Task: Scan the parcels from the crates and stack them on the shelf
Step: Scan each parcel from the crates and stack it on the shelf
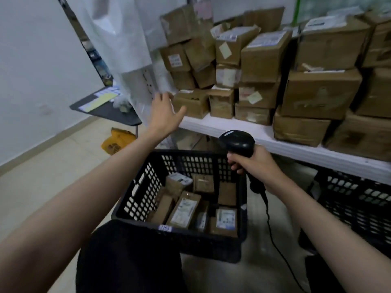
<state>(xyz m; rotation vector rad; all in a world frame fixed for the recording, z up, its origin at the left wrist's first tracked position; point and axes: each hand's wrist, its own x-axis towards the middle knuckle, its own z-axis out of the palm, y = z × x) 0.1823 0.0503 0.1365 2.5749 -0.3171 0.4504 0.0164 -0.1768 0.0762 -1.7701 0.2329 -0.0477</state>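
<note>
Several small parcels (186,209) lay in the black crate (146,187) on the floor, below the white shelf (264,136) stacked with cardboard boxes (264,58). The left hand (167,115) reached toward the shelf's edge, fingers spread and holding nothing. The right hand (251,163) gripped a black scanner (237,142) above the crate.

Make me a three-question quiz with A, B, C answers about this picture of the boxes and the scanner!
1. Where are the small parcels?
A. In the black crate
B. On the floor
C. On the dark table

2. What colour is the barcode scanner?
A. White
B. Black
C. Yellow

3. What is the left hand doing?
A. Gripping a box
B. Holding the scanner
C. Reaching open towards the shelf

Answers: 1 A, they lie inside the crate. 2 B, it is black, gripped by the right hand. 3 C, its fingers are spread and hold nothing.
</note>
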